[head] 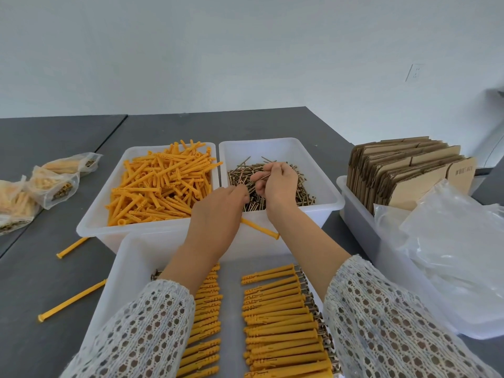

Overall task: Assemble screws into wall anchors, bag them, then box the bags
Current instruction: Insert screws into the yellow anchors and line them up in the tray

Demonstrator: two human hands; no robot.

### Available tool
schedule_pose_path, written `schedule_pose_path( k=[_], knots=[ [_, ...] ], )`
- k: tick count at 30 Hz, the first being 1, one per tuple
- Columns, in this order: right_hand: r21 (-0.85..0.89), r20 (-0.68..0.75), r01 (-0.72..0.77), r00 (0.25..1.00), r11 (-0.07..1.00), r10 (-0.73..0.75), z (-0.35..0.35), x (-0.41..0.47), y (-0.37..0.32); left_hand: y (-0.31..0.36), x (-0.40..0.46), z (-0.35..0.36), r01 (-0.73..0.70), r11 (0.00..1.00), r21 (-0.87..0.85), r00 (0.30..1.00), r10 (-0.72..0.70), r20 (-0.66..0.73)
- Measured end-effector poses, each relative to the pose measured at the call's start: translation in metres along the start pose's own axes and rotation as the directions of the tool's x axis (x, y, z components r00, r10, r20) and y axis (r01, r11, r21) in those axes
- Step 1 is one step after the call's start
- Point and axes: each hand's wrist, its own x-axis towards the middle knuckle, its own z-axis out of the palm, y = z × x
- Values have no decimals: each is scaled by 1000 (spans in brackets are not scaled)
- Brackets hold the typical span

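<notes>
Two white bins stand side by side: the left bin (pixel 95 214) is full of loose orange wall anchors (pixel 161 184), the right bin (pixel 324 186) holds a heap of brown screws (pixel 302 192). My right hand (pixel 278 184) hovers over the screws and pinches one screw (pixel 262 175) between its fingertips. My left hand (pixel 218 214) is over the divide between the bins and grips an orange anchor (pixel 260 228), which sticks out to the right below it. A near bin (pixel 122 271) holds two rows of assembled anchors (pixel 281 320) with screw heads showing.
Filled plastic bags (pixel 51 184) lie on the grey table at the left. Two loose anchors (pixel 72 300) lie left of the near bin. At the right, a tray (pixel 362 227) holds flat cardboard boxes (pixel 403 170) and empty clear bags (pixel 458 241).
</notes>
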Motion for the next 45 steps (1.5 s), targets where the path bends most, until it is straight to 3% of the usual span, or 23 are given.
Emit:
schedule_pose_path(
  k=[4, 10, 14, 18, 24, 27, 30, 32, 35, 38, 41, 45],
  knots=[
    [-40, -4, 29, 1000, 999, -30, -1, 1, 2, 1, 1, 0, 17, 1000, -5, 1000, -17, -14],
    [-257, 85, 199, 979, 946, -183, -1, 0, 0, 6, 4, 1, 84, 996, 3, 996, -84, -12],
    [-396, 162, 388, 922, 832, -353, -2, -5, 0, 9, 4, 4, 149, 988, 29, 989, -149, -21],
    [-522, 318, 524, 852, 673, -417, 3, -14, 7, 10, 4, 1, 182, 981, 67, 983, -181, -17],
    [-550, 267, 423, 906, 720, -328, 2, -10, 13, 11, -3, -15, -34, 997, 65, 999, 36, -22],
    [-545, 250, 407, 914, 733, -321, 2, -12, 12, 10, -3, -15, -63, 998, 23, 998, 63, -1],
    [-490, 204, 347, 937, 800, -283, 0, -10, 9, 2, -1, -6, -27, 1000, 4, 1000, 27, 8],
    [-365, 133, 219, 974, 905, -183, -3, -2, 3, -5, 2, -5, 23, 981, -192, 999, -30, -33],
    [-22, 25, -24, 999, 999, 24, -15, 12, -10, -17, 5, -10, 182, 864, -469, 951, -276, -140],
    [270, -11, -168, 984, 948, 178, -31, 20, -15, -25, 7, -12, 343, 775, -532, 856, -491, -163],
    [311, 8, -182, 982, 933, 189, -29, 16, -13, -26, 8, -11, 431, 716, -549, 790, -593, -154],
    [285, 42, -115, 993, 952, 107, -18, 5, -8, -24, 9, -9, 475, 703, -529, 774, -620, -129]
  ],
)
